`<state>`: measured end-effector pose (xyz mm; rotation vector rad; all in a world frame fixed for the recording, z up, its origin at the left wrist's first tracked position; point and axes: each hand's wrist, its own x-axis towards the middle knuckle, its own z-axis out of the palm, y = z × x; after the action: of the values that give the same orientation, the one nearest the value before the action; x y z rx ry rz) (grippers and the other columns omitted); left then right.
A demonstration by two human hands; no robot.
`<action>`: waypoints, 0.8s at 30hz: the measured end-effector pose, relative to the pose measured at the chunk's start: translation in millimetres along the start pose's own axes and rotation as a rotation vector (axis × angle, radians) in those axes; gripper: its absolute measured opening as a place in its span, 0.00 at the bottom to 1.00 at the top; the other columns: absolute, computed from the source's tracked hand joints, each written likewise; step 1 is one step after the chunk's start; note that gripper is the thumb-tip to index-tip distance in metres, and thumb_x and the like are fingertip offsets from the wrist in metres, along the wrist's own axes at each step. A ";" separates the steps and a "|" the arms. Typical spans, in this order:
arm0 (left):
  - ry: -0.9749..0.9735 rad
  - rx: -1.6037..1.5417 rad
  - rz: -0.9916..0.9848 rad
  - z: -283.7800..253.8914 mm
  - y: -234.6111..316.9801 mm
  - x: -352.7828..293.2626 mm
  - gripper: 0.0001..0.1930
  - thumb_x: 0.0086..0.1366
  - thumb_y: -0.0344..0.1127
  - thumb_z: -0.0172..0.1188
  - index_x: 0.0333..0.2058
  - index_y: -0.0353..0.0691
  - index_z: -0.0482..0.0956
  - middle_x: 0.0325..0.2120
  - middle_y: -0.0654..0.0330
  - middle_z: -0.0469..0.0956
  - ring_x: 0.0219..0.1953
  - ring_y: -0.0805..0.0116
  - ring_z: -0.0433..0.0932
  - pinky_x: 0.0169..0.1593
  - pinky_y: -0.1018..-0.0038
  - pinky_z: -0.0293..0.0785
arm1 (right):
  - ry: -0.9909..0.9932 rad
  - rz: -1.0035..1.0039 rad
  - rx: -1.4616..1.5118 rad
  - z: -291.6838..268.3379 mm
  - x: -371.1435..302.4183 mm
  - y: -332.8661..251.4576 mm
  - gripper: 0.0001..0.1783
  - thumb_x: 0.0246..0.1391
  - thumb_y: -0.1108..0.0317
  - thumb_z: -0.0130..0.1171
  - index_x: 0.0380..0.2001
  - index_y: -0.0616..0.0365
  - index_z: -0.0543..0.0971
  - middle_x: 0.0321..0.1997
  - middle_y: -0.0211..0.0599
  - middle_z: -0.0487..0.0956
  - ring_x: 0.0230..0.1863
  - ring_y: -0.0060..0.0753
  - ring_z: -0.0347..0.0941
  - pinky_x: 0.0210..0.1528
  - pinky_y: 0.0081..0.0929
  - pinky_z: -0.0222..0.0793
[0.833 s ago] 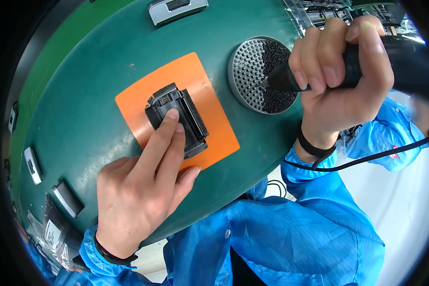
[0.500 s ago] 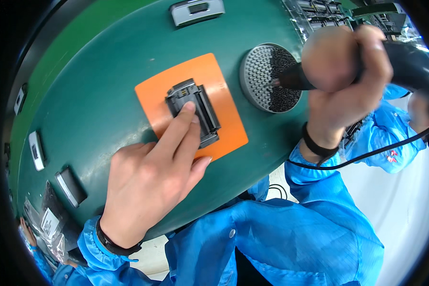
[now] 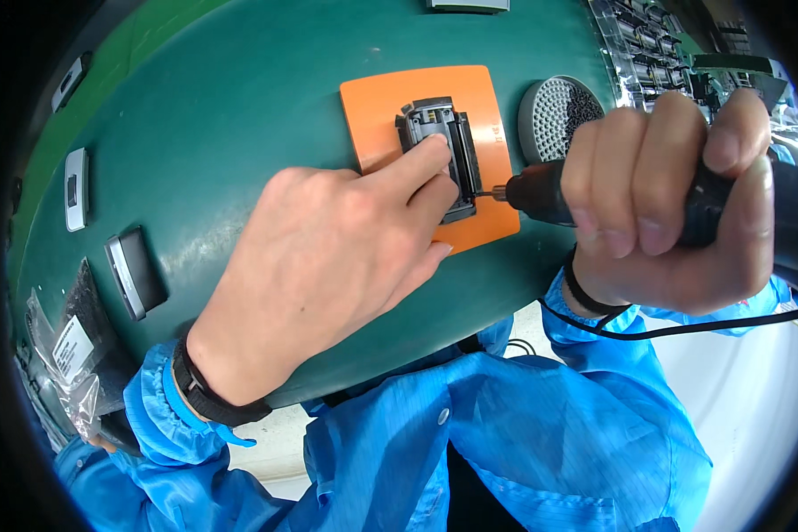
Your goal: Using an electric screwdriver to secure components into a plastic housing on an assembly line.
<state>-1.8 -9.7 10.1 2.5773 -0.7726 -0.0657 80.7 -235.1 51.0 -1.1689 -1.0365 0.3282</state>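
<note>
A black plastic housing point(image 3: 461, 155) with a slotted, open interior lies on an orange plate point(image 3: 377, 111). My left hand point(image 3: 337, 239) rests over its left side, the index finger stretched onto the housing and pressing down, the thumb apart over the plate's near edge. Wrapped in the fingers of my right hand point(image 3: 674, 204) is a black electric screwdriver point(image 3: 541, 193). Its thin bit points left and reaches the housing's lower right edge; any screw at the tip is too small to make out.
Beyond the screwdriver stands a round grey dish point(image 3: 550, 120) with dark screws heaped on one side. Grey-and-black device parts point(image 3: 77, 191) and a labelled plastic bag point(image 3: 75, 350) lie at left. Racked parts point(image 3: 643, 40) fill the far right. A black cable point(image 3: 683, 330) runs below my right hand.
The screwdriver has come from the screw dish to the housing's right edge. My left hand still presses the housing. The view has shifted, so the plate appears farther right and higher.
</note>
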 end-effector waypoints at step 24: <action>0.048 0.035 0.022 3.4 1.5 1.9 0.22 0.56 0.43 0.72 0.45 0.35 0.82 0.54 0.62 0.78 0.28 0.60 0.83 0.33 0.67 0.79 | 0.006 -0.031 0.068 15.8 -5.6 19.4 0.11 0.73 0.57 0.40 0.46 0.51 0.63 0.24 0.28 0.70 0.21 0.23 0.66 0.27 0.24 0.67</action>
<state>-1.5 -13.2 7.9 2.5930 -0.7905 0.0162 70.5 -221.7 31.7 -1.0906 -1.0301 0.3330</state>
